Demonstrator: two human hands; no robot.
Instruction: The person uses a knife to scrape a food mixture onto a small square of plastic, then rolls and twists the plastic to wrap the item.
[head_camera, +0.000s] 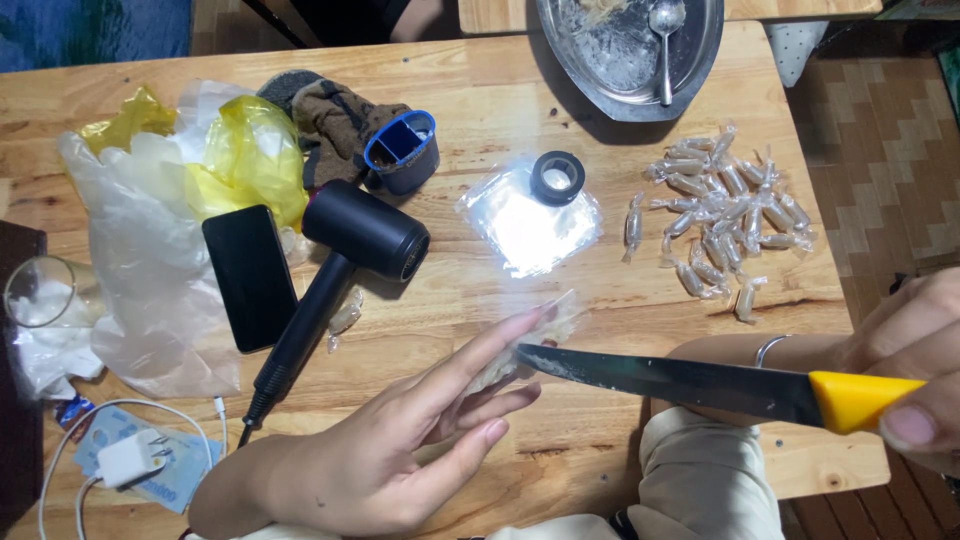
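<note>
Over wooden table (560, 120), knife (690, 382) tip meets left hand (400, 440).

Wrappers, bags and a dark screen on the wooden table

A heap of small sweets in clear twisted wrappers (725, 215) lies at the right, with a stack of clear square wrapping sheets (520, 235) near the middle under a roll of black tape (556, 177). At the left lie a crumpled clear plastic bag (140, 280) and a yellow plastic bag (245, 160). Beside them rests a black phone (250, 277), flat, its rectangular screen dark.
</note>
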